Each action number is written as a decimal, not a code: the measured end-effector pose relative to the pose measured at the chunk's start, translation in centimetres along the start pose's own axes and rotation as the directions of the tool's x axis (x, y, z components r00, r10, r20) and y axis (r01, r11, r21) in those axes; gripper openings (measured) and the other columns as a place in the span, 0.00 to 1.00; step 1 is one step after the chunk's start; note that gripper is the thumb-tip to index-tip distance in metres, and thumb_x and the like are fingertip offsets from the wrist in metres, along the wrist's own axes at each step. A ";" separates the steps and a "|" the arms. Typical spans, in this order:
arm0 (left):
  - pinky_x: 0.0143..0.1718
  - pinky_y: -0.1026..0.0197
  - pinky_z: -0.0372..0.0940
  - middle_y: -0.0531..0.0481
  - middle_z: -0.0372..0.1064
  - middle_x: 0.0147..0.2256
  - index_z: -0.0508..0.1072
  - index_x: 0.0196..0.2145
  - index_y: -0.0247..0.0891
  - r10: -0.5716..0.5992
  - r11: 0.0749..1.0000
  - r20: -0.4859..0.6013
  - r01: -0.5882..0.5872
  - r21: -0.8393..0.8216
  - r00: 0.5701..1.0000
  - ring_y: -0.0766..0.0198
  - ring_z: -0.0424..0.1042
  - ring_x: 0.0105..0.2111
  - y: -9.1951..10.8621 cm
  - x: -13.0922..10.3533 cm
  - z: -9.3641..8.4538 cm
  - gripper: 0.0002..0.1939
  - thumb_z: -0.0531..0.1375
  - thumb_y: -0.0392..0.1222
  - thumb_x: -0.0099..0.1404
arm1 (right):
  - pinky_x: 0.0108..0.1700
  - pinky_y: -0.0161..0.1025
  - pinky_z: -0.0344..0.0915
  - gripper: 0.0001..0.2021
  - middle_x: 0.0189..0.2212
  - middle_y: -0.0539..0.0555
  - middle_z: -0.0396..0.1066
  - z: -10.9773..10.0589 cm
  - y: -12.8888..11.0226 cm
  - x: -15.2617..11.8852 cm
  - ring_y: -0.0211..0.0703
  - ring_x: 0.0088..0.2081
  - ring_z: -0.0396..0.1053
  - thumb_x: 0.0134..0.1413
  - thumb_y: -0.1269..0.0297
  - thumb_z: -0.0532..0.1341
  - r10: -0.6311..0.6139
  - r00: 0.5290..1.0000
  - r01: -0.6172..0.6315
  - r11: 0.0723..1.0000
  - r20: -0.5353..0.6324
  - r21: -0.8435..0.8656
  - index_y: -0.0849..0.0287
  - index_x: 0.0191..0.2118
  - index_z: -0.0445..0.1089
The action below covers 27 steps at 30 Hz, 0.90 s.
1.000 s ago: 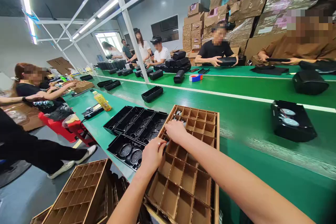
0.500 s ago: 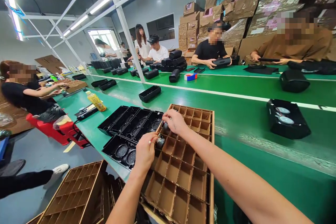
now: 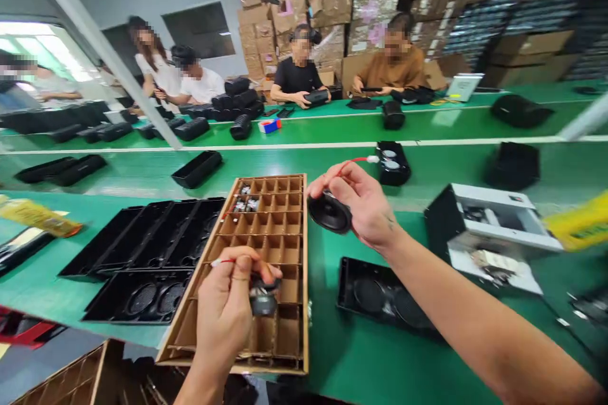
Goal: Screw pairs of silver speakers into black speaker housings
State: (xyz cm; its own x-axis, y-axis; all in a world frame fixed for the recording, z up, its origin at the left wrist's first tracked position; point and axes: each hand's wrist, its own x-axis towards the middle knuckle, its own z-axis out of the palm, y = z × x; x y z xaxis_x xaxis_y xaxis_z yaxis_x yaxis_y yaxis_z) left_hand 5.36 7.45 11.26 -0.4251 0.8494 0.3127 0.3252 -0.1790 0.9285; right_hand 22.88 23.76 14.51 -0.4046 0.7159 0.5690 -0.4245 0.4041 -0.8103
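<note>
My right hand (image 3: 363,202) pinches a round black speaker driver (image 3: 329,212), its cone showing, with a red wire ending in a white plug. It is just right of the divided cardboard box (image 3: 304,266). Over the lower part of that box, my left hand (image 3: 232,300) grips a second speaker driver (image 3: 263,299), seen from its side, with a red wire and white plug. Several small parts sit in the box's upper left compartments. Left of the box lie open black housings (image 3: 135,297) with round grilles. Another black housing (image 3: 375,291) lies below my right forearm.
A white and black device (image 3: 494,215) stands at the right beside a yellow object (image 3: 579,221). A yellow bottle (image 3: 40,215) lies at the left. Black speaker housings sit along the green belt (image 3: 294,164). Several people work across it. Stacked cartons stand behind.
The view has turned right. Both hands have come up from the box's left side with a driver in each, my right hand moving past the box's right edge.
</note>
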 end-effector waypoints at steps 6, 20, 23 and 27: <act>0.32 0.65 0.69 0.54 0.75 0.23 0.66 0.37 0.41 -0.213 0.972 0.768 0.051 0.229 0.604 0.65 0.77 0.25 -0.4 -5.2 7.8 0.20 0.41 0.51 0.80 | 0.41 0.42 0.72 0.06 0.34 0.53 0.73 -6.8 -8.4 -14.4 0.42 0.39 0.73 0.68 0.71 0.56 -0.015 0.995 0.053 0.913 0.097 -0.405 0.56 0.43 0.70; 0.33 0.61 0.62 0.49 0.75 0.30 0.74 0.34 0.39 -0.004 0.750 0.967 -0.639 0.171 0.254 0.60 0.75 0.30 -4.2 -8.1 18.1 0.12 0.54 0.38 0.74 | 0.39 0.42 0.63 0.07 0.35 0.55 0.71 -11.4 -4.3 -32.4 0.44 0.38 0.64 0.61 0.77 0.63 0.090 0.996 0.007 0.223 0.028 -0.975 0.61 0.42 0.73; 0.35 0.60 0.64 0.50 0.75 0.33 0.75 0.40 0.40 0.116 0.714 0.968 -0.696 0.074 0.221 0.61 0.74 0.33 -4.8 -8.4 17.6 0.11 0.52 0.39 0.76 | 0.37 0.44 0.59 0.02 0.33 0.54 0.70 -11.4 -2.4 -32.2 0.45 0.37 0.63 0.62 0.73 0.63 0.103 0.995 -0.009 0.196 0.011 -0.981 0.60 0.39 0.72; 0.48 0.56 0.67 0.46 0.76 0.46 0.71 0.53 0.39 0.222 0.690 0.911 -0.716 0.105 0.347 0.58 0.74 0.46 -5.1 -9.0 14.1 0.11 0.52 0.38 0.77 | 0.39 0.46 0.58 0.05 0.35 0.55 0.72 -11.4 -1.4 -31.8 0.47 0.38 0.64 0.64 0.66 0.63 0.137 0.990 -0.015 0.235 0.018 -0.972 0.59 0.44 0.72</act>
State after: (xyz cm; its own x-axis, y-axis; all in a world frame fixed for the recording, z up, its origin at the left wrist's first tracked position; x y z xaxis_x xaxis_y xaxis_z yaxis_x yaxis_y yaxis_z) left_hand 19.42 7.67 0.86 0.6942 0.7075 0.1326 0.6175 -0.6800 0.3955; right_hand 45.57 6.86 -4.04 -0.4735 0.7541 0.4551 0.6937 0.6377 -0.3349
